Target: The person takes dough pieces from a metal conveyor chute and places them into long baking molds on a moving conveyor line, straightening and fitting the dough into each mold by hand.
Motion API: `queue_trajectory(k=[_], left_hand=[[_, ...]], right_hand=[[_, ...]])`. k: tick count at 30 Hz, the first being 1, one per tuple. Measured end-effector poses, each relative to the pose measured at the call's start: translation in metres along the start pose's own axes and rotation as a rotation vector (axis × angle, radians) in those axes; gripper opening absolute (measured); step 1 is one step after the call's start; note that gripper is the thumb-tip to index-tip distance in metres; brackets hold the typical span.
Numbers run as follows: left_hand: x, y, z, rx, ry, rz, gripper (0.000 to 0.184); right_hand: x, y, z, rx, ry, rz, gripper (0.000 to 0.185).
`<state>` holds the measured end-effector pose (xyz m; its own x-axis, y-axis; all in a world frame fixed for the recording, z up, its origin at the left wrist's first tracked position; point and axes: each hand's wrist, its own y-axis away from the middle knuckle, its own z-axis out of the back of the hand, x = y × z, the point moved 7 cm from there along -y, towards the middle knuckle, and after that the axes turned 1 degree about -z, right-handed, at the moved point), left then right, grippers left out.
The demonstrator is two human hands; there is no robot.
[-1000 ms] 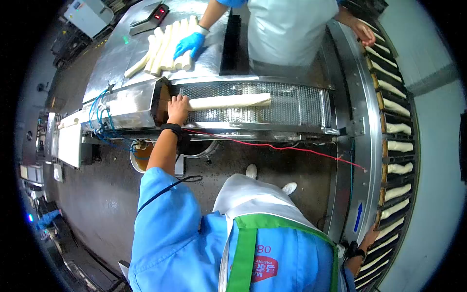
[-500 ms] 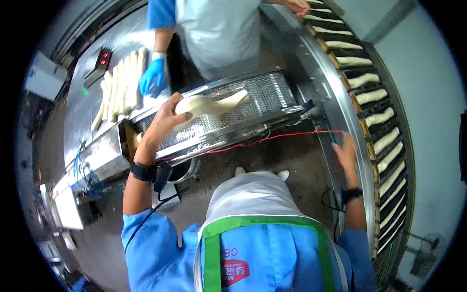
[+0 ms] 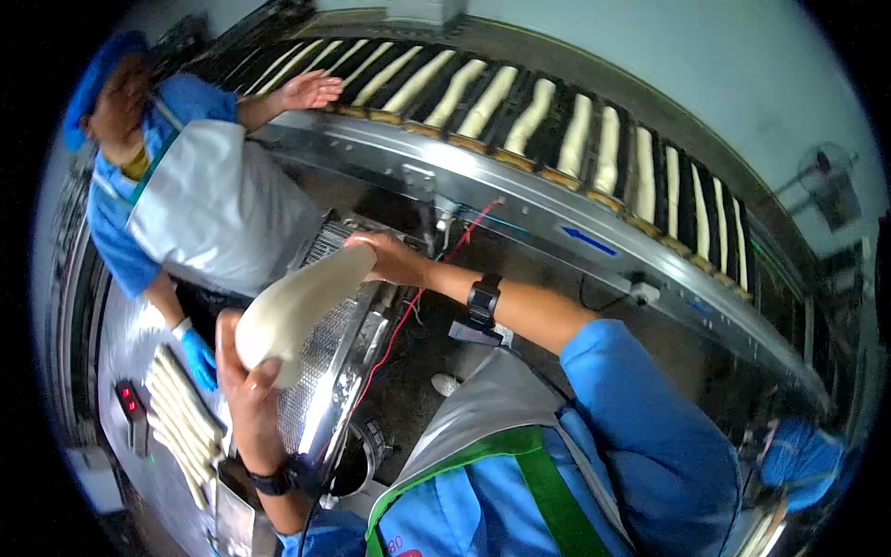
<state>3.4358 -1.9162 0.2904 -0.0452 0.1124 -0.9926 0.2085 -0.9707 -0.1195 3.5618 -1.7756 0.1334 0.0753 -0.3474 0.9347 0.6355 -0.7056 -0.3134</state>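
Note:
A thick, pale dough strip (image 3: 302,302) stretches between my two hands above a metal mesh conveyor (image 3: 320,376). My left hand (image 3: 249,390) grips its broad, rounded near end, thumb on one side and fingers on the other. At the narrower far end, my right hand (image 3: 394,259) has its fingers closed around the dough; part of the fingers is hidden behind it. The strip looks smooth and slightly curved.
Long dough strips (image 3: 529,116) lie in dark trays along a curved metal line (image 3: 445,153). A co-worker (image 3: 218,204) stands across the conveyor, a blue-gloved hand (image 3: 198,360) near several dough strips (image 3: 181,418). A scale (image 3: 132,418) and red cable (image 3: 390,343) are close by.
My right hand has moved from beside the tray line to the dough's far end and taken hold. The dough is now held up by both hands. My view has turned toward the tray line.

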Motion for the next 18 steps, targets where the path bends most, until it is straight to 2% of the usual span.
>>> queue_trajectory(k=[1,3,5,6,8,11,13,15,17,18], left_hand=[[0.005,0.001,0.002,0.029,0.073,0.012,0.044],[0.023,0.004,0.013,0.052,0.079,0.040,0.037],[0.047,0.013,0.022,0.076,-0.095,0.160,0.030],[0.065,0.014,0.027,0.143,-0.221,0.111,0.025],[0.083,0.022,0.009,0.209,-0.221,0.128,0.025],[0.114,0.030,-0.011,0.294,-0.323,0.095,0.028],[0.117,0.036,-0.034,0.312,-0.280,0.078,0.027],[0.126,0.036,-0.050,0.289,-0.353,-0.052,0.030],[0.128,0.037,-0.077,0.301,-0.360,-0.090,0.029],[0.122,0.040,-0.095,0.340,-0.351,-0.132,0.027]], right_hand=[[0.022,0.011,0.019,-0.114,0.023,0.124,0.032],[0.026,0.029,0.050,-0.205,0.084,-0.027,0.033],[0.046,0.047,0.078,-0.229,0.271,-0.050,0.032],[0.061,0.058,0.086,-0.213,0.316,-0.091,0.032],[0.081,0.075,0.097,-0.184,0.430,-0.107,0.034],[0.102,0.102,0.102,-0.196,0.398,-0.162,0.035],[0.125,0.126,0.114,-0.264,0.298,-0.127,0.033],[0.128,0.150,0.128,-0.321,-0.003,-0.128,0.030],[0.163,0.180,0.145,-0.404,0.124,-0.137,0.028],[0.174,0.197,0.155,-0.479,0.030,-0.147,0.029]])
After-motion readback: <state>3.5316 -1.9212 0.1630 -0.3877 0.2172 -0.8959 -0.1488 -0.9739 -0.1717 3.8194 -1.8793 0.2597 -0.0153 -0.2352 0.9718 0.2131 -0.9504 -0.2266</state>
